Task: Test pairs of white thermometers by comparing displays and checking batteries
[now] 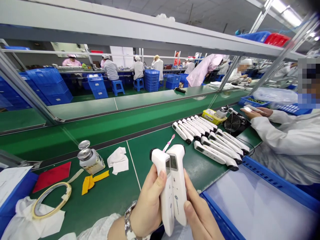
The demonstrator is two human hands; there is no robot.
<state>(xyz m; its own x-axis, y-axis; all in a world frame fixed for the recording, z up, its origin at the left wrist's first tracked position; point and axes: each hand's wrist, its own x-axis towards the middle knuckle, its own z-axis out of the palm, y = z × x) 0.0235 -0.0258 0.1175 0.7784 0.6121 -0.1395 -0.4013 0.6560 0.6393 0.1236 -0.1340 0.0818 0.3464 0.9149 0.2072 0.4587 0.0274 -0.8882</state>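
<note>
My left hand (147, 203) is closed around a white infrared thermometer (163, 193), its black-tipped head up and its small display facing right. In my right hand (200, 210) is a second white thermometer (178, 186) with a grey screen and printed marks on its handle. The two stand upright side by side, their bodies touching or nearly so. Just behind them a pink and white toothbrush (169, 142) lies on the green bench (140, 146). Rows of similar white thermometers (216, 150) lie to the right.
At left are a pump-top bottle (91, 161), white cloth (118, 160), yellow strip (95, 181), red sheet (52, 176) and tape roll (37, 213). A blue tray (225, 223) borders the bench at right. A co-worker's hands (255, 112) hold a white item, near a black fan (233, 122).
</note>
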